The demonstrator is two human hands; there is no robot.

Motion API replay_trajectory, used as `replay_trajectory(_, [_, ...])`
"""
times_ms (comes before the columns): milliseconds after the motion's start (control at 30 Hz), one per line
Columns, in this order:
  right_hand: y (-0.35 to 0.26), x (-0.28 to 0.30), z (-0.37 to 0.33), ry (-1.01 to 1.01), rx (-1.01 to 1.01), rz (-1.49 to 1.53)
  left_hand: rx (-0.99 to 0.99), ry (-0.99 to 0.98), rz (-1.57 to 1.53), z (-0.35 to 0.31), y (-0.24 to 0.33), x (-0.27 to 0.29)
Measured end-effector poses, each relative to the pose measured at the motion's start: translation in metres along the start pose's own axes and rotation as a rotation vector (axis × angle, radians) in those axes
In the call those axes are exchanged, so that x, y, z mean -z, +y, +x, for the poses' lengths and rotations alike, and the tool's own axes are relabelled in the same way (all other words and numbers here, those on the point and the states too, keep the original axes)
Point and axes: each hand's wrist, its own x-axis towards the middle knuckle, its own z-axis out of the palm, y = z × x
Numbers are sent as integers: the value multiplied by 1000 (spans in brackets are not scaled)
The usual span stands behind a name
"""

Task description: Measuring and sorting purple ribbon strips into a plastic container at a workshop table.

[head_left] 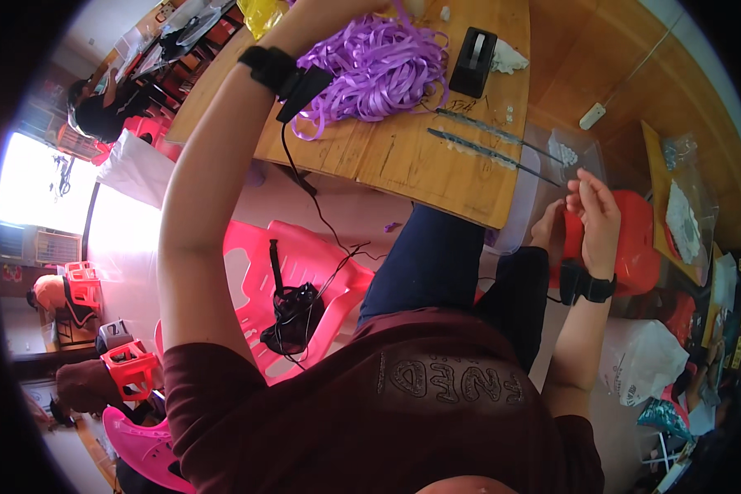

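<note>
My left hand [331, 15] reaches over the far side of the wooden table [379, 169], with its fingers cut off by the upper edge. Beneath it lies a large tangled heap of purple ribbon [379, 70], one strand rising toward that hand. My right hand [598, 216] is raised off the table's right corner, fingers stretched and slightly curled, and I see nothing in it. Closest to its fingertips are the thin ends of two dark, slender rods [479, 146], which lie side by side on the table and stick out past its edge.
A black tape dispenser [473, 62] stands beside a crumpled white piece [509, 58]. Yellow plastic [262, 15] is at the far left. A clear bin [514, 216] and a red stool [630, 239] are at the right. A pink chair [247, 255] holds a black pouch with cables [295, 317].
</note>
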Motion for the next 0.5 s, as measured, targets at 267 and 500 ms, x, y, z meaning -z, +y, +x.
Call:
replay_trajectory(267, [-90,-95,-10,-198,443,47,-154,-85,-342,-31,143,11])
replay_trajectory(500, [-48,-116,5,-290,332,231,-326,-423,91,-78,164,-76])
